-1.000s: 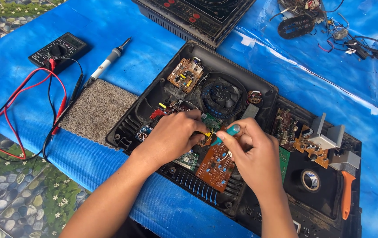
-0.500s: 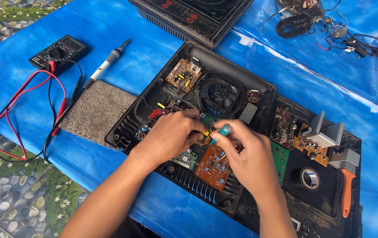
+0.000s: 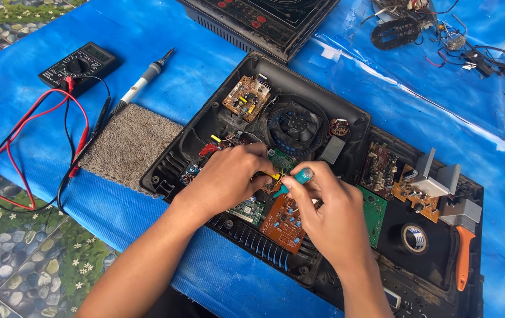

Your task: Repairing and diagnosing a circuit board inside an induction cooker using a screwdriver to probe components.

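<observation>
An opened black appliance case (image 3: pixel 196 131) lies on a blue sheet, with a round fan (image 3: pixel 295 126) and several circuit boards inside. My left hand (image 3: pixel 226 176) rests in the case and pinches a small yellow part (image 3: pixel 274 175). My right hand (image 3: pixel 327 207) grips a teal-handled screwdriver (image 3: pixel 299 177), its tip pointing down at the spot under my left fingers. A brown circuit board (image 3: pixel 282 222) lies just below both hands and a green one (image 3: pixel 246 209) sits under my left wrist.
A grey carpet scrap (image 3: pixel 130 143) lies left of the case, with a soldering iron (image 3: pixel 142 84) and a black multimeter (image 3: pixel 78 63) with red and black leads beyond it. A second black case (image 3: pixel 423 235) holds tape and an orange-handled tool (image 3: pixel 462 257). Loose wires lie top right.
Both hands have stayed over the same spot in the case. The screwdriver handle has shifted slightly between my right fingers.
</observation>
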